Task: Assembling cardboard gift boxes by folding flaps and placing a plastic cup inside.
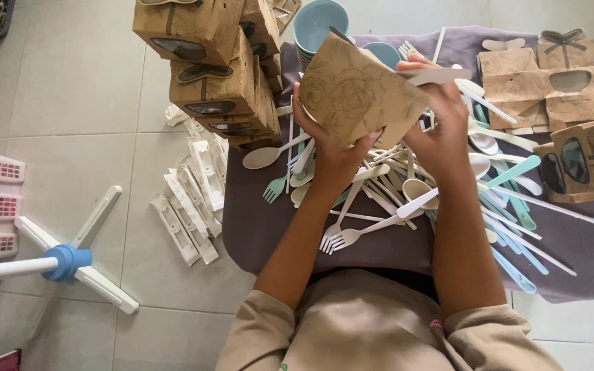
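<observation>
Both hands, left hand, right hand, gripping brown kraft box, above cutlery pile

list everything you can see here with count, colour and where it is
kraft gift box: one, brown, held up in both hands
stacked gift boxes: several, brown, top left
flat and folded boxes: a few, brown, right on the cloth
plastic cutlery: a heap, cream, mint and pale blue, mid cloth
bowls: a stack, blue-grey, top centre
cloth: one, grey-purple, on the floor
wrapped sachets: many, white, floor left
stand base: one, white and blue, far left
left hand: grips box
right hand: holds box and a cream utensil
</observation>
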